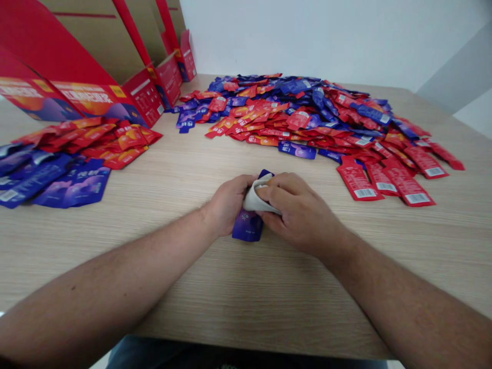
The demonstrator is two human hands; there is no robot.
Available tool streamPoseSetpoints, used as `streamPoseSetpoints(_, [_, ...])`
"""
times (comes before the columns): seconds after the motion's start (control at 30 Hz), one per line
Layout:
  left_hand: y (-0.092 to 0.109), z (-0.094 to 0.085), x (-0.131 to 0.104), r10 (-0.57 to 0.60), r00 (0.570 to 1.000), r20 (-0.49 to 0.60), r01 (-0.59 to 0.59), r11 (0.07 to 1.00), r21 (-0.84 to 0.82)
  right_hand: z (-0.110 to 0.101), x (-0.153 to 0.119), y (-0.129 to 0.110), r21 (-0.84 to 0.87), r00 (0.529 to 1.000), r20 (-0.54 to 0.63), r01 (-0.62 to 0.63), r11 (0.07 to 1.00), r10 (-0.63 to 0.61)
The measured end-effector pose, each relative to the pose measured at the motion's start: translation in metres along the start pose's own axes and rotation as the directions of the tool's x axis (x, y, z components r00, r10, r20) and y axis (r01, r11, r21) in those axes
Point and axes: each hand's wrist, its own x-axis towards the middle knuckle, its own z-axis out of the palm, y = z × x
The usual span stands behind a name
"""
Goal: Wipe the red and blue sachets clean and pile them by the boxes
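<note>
A blue-purple sachet [247, 226] is held upright over the middle of the wooden table, its lower end showing below my fingers and its tip above them. My left hand [227, 204] grips its left side. A white cloth [253, 200] is bunched in my right hand [294, 207], whose fingers are closed around it and press it against the sachet's face. The cloth and fingers hide the sachet's middle part.
A large heap of red and blue sachets [284, 118] spreads across the back and right of the table [184, 179]. At the left lie stacked red sachets [128, 138] and blue sachets [82, 184]. Open red cartons [96, 97] stand behind them, near a white wall.
</note>
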Motion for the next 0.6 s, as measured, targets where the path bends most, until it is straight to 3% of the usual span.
streamPoseSetpoints(0.13, [0.002,-0.001,0.004,-0.069,0.998,0.011,0.069,0.997,-0.022,0.001,0.001,0.002,-0.04,0.995,-0.032,-0.097,0.995,0.095])
streamPoseSetpoints(0.33, [0.005,-0.005,0.002,-0.074,0.997,0.028,0.072,0.996,0.061,0.004,-0.001,-0.007,0.053,0.984,0.142,0.103,0.993,-0.109])
streamPoseSetpoints(0.6, [0.006,-0.012,0.006,-0.07,0.997,0.033,0.069,0.997,0.015,0.007,-0.001,-0.002,0.033,0.99,0.136,0.023,0.999,-0.028])
